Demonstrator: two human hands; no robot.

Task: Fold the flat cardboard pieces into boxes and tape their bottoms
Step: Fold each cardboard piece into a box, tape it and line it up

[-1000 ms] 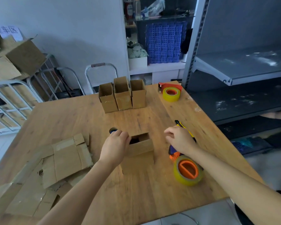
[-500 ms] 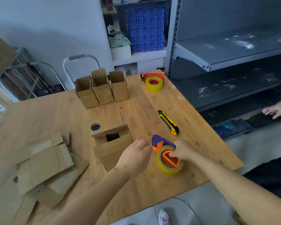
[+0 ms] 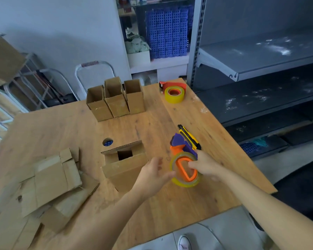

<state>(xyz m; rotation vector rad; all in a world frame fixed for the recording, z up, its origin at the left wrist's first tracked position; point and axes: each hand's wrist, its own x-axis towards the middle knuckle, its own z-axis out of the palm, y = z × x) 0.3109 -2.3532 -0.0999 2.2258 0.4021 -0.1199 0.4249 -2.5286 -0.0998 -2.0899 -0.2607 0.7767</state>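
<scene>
Moved: right grip [image 3: 206, 165] has lifted the orange-and-purple tape dispenser with yellowish roll [image 3: 185, 170] off the wooden counter [image 3: 61, 127]; left grip [image 3: 152, 175] has reached toward it.
Right grip: curled round the dispenser's handle.
Left grip: fingers loose, holding nothing, beside the roll.
Box: brown cardboard box [image 3: 125, 168], flaps up, untaped, just left of the dispenser, unheld.
Risk: flaps may spring open, or the box slide, once tape drags.

We see a yellow-and-black utility knife [image 3: 190, 138] lying on the wooden table [image 3: 61, 127] toward its right edge, and a round hole [image 3: 107, 142] through the tabletop nearer the middle. Grey metal shelving [image 3: 260, 56] stands to the right. Behind the table we make out a blue perforated panel [image 3: 167, 33] and a metal stool frame [image 3: 95, 63], and below the near edge a white shoe [image 3: 183, 241].
</scene>
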